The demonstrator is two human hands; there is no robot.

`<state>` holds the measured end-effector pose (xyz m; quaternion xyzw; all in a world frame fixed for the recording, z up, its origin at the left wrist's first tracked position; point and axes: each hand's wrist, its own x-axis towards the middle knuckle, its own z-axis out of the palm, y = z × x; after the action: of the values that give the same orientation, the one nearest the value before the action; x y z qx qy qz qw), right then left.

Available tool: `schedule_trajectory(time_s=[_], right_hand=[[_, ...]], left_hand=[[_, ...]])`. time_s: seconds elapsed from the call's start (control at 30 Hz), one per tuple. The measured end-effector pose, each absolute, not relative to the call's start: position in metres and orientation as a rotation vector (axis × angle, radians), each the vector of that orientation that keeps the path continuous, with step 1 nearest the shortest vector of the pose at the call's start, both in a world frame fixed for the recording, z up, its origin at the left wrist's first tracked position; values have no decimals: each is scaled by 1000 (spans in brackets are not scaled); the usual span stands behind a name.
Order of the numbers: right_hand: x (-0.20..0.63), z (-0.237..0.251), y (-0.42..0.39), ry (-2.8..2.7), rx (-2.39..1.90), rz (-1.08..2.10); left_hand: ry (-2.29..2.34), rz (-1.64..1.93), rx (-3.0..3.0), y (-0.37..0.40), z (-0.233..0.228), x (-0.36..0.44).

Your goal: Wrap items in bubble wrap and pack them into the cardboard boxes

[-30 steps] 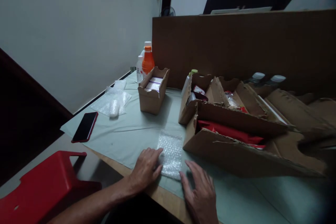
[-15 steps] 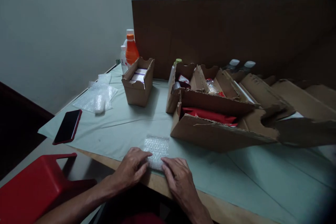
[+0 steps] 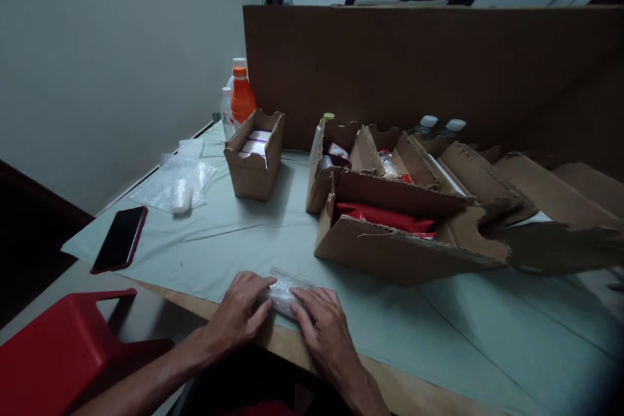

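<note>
At the table's near edge lies a piece of clear bubble wrap [image 3: 283, 294], now a short bundle with a small flat part at its far side. My left hand [image 3: 245, 304] grips its left end, thumb and fingers curled against it. On the right end, my right hand [image 3: 322, 320] presses with bent fingers and thumb. Whether anything is inside the wrap cannot be made out. The pale green cloth [image 3: 229, 244] covers the table beneath both hands.
A phone [image 3: 119, 238], loose bubble wrap [image 3: 158, 185] and a small wrapped roll [image 3: 182, 197] lie to the left. Cardboard bins [image 3: 370, 253] stand at centre and right; one holds red packets [image 3: 385, 216]. Bottles [image 3: 242, 101] stand behind a small bin [image 3: 251, 181]. A red stool [image 3: 63, 344] is lower left.
The flat stretch of bubble wrap beyond my fingers has become shorter, gathered into a roll between my hands. Both hands stay at nearly the same spot; the view has shifted slightly.
</note>
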<state>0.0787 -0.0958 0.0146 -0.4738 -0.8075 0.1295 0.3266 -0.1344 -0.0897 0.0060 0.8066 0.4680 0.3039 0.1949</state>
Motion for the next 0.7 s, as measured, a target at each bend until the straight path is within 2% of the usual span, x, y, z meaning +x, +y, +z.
schedule_trajectory(time_s=[0.13, 0.23, 0.37, 0.47, 0.57, 0.7], right_hand=[[78, 17, -96, -2110, -1306, 128], [71, 21, -93, -2244, -1273, 150], [63, 20, -80, -2263, -1324, 189], [62, 19, -75, -2044, -1375, 370], [66, 24, -83, -1841, -1428, 698], [82, 37, -103, -1845, -1443, 1012]], left_hand=[[1530, 753, 2298, -72, 3, -132], [1627, 725, 2315, -62, 2, -130], [1582, 899, 2103, -67, 3, -133], [1496, 1003, 1713, -75, 5, -135], [1329, 983, 1340, -79, 13, -129], [1216, 903, 1383, -81, 31, -111]])
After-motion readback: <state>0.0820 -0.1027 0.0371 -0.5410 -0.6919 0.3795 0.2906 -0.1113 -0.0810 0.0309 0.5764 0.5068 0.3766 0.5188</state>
